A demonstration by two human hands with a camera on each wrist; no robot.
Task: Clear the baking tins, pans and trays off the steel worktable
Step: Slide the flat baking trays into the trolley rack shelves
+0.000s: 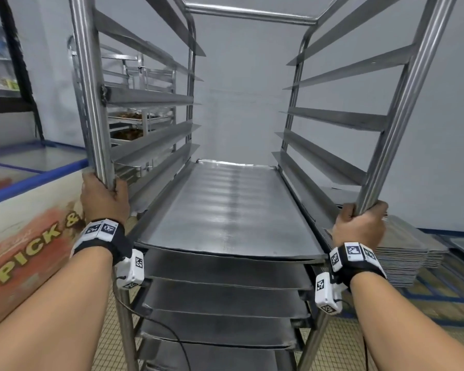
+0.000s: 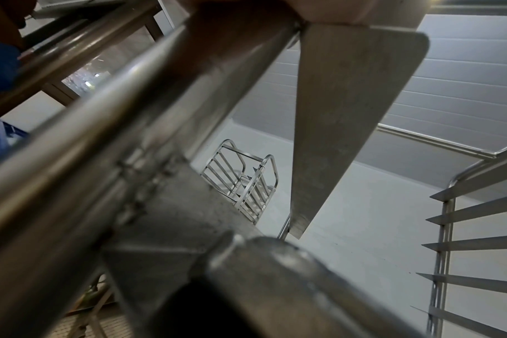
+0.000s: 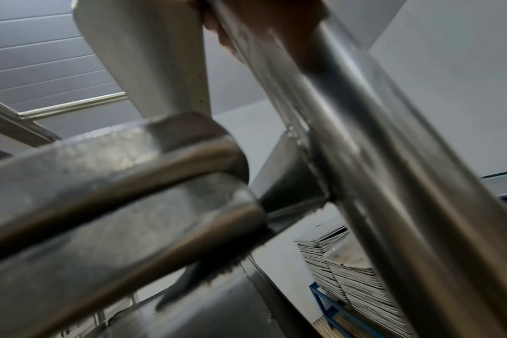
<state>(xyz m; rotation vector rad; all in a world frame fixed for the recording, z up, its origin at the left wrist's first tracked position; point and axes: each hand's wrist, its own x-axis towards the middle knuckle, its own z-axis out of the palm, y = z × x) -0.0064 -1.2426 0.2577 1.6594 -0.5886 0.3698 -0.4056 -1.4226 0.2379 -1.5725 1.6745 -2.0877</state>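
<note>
On the far left we are seeing a chest freezer [image 1: 35, 210] with a blue rim, its side standing just beside the rack's left edge, with only a narrow strip of tiled floor [image 1: 340, 349] between them. Our left hand [image 1: 103, 200] is wrapping its fingers round the left post [image 1: 90, 89] of the steel rack [image 1: 248, 16], gripping it just below the lowest bare runner. Behind that post a second rack [image 1: 142, 103] is standing near the wall. Between the posts, trays [image 1: 225, 210] are sitting in the lower runners, one above another, the top one reaching from side to side and its front edge lying level with our wrists. The runners above it are standing bare, and the pale wall [image 1: 239, 76] is showing through them. Our right hand [image 1: 359, 226] is closing round the right post [image 1: 402, 103], thumb on the inner side. To its right a stack of trays [image 1: 407, 253] is lying low, possibly on a blue frame, though the wrist view is blurred there.
</note>
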